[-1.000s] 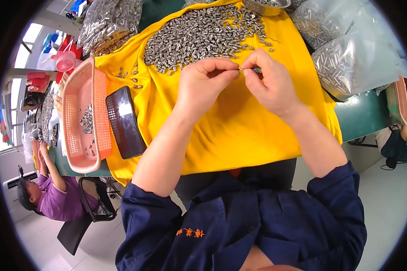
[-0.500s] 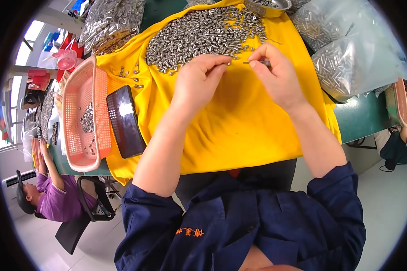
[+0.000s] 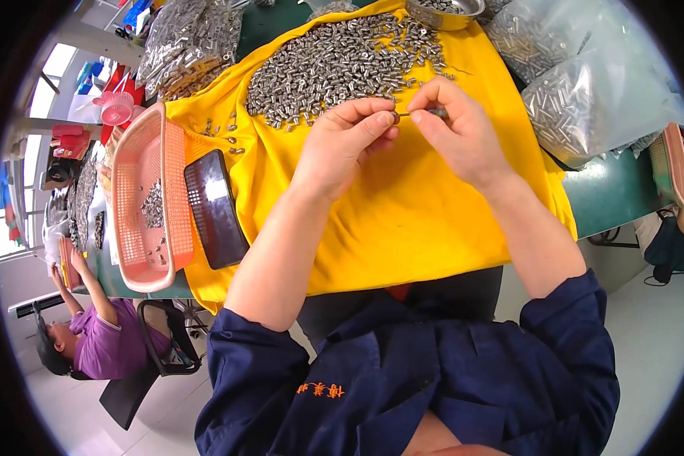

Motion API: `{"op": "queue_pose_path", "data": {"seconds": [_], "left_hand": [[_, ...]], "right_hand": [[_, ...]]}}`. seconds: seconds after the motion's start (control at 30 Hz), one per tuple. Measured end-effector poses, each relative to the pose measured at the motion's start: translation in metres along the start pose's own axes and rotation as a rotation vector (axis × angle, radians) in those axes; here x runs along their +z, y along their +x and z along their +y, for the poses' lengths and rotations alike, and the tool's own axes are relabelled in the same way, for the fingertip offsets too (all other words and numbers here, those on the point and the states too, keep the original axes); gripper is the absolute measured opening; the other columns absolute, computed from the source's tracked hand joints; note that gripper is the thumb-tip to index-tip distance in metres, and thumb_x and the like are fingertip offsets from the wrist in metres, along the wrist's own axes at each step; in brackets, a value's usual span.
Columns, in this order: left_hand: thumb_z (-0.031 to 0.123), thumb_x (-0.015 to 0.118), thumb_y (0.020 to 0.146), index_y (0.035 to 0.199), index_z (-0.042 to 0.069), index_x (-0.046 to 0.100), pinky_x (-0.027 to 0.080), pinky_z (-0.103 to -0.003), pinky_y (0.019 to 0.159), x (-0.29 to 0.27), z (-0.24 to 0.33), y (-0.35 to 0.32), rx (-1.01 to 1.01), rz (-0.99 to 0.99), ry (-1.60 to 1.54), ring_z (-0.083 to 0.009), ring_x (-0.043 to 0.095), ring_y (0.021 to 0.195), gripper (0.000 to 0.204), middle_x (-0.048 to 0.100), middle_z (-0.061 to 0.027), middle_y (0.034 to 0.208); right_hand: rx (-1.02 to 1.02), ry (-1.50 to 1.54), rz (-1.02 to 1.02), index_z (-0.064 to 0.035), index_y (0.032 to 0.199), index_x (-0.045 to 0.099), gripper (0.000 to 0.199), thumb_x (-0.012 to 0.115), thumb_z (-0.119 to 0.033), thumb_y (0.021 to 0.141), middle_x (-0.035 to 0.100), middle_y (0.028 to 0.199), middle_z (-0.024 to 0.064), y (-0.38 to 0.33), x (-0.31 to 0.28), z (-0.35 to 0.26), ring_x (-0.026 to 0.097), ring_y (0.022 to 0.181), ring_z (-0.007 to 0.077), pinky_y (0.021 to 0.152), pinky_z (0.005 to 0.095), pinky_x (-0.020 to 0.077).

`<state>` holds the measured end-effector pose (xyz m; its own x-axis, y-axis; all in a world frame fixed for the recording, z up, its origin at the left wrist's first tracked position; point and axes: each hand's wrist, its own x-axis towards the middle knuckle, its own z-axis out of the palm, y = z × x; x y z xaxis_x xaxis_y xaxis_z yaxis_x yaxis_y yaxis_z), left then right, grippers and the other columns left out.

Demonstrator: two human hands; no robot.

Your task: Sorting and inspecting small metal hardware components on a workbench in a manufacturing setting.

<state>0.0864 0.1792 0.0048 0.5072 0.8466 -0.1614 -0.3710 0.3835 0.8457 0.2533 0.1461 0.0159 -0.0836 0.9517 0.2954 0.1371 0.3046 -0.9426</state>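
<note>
Over a yellow cloth (image 3: 425, 220), my two hands are close together. My left hand (image 3: 334, 144) pinches a small metal part (image 3: 394, 114) between thumb and forefinger; the fingertips mostly hide it. Thumb and forefinger of my right hand (image 3: 463, 137) are closed on a thin metal rod (image 3: 404, 114), whose thicker end lies within the curled fingers. Its tip reaches the part at my left fingertips; whether it goes inside I cannot tell. Just beyond my hands spreads a heap of small silvery metal cylinders (image 3: 327, 72).
A pink plastic basket (image 3: 176, 190) with some metal parts stands at left, beside a dark tablet-like slab (image 3: 216, 209). Filled clear bags (image 3: 566, 110) are at right, another bag (image 3: 186, 42) at far left. A metal bowl (image 3: 475, 7) sits far back. A seated person (image 3: 118, 334) works at left.
My left hand has moved right and slightly nearer to me, closing the gap to the rod. My right hand has shifted a little left and nearer. The person at left has moved their arms.
</note>
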Motion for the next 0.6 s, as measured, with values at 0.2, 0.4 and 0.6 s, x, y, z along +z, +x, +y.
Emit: {"op": "queue_pose_path", "data": {"seconds": [0.2,0.4,0.6], "left_hand": [[0.004,0.053,0.083,0.096,0.001,0.056,0.048,-0.025,0.071,0.0,-0.002,0.001,0.014,-0.038,-0.004,-0.0138,0.057,0.076,0.014,0.059,-0.0062,0.088],[0.004,0.056,0.08,0.093,0.0,0.057,0.048,-0.023,0.068,0.002,-0.001,0.0,0.055,0.027,0.085,-0.012,0.057,0.074,0.013,0.06,-0.0055,0.081],[0.002,0.058,0.079,0.09,-0.002,0.058,0.047,-0.022,0.068,0.011,-0.002,0.0,0.067,0.091,0.151,-0.0114,0.057,0.072,0.012,0.06,-0.0057,0.079]], "right_hand": [[0.005,0.027,-0.003,-0.0033,0.081,0.049,0.003,0.05,-0.005,0.079,0.049,0.073,-0.0001,-0.001,-0.001,0.001,0.043,0.066,0.0057,0.057,0.0204,0.0386],[-0.08,-0.208,-0.014,-0.0024,0.082,0.048,0.005,0.05,-0.004,0.077,0.051,0.069,0.004,0.0,0.001,-0.006,0.048,0.061,0.0106,0.056,0.0235,0.0403],[-0.158,-0.271,0.068,-0.0025,0.082,0.046,0.005,0.048,-0.004,0.077,0.053,0.07,0.0077,-0.003,0.006,-0.001,0.052,0.061,0.0167,0.055,0.0279,0.0407]]}}
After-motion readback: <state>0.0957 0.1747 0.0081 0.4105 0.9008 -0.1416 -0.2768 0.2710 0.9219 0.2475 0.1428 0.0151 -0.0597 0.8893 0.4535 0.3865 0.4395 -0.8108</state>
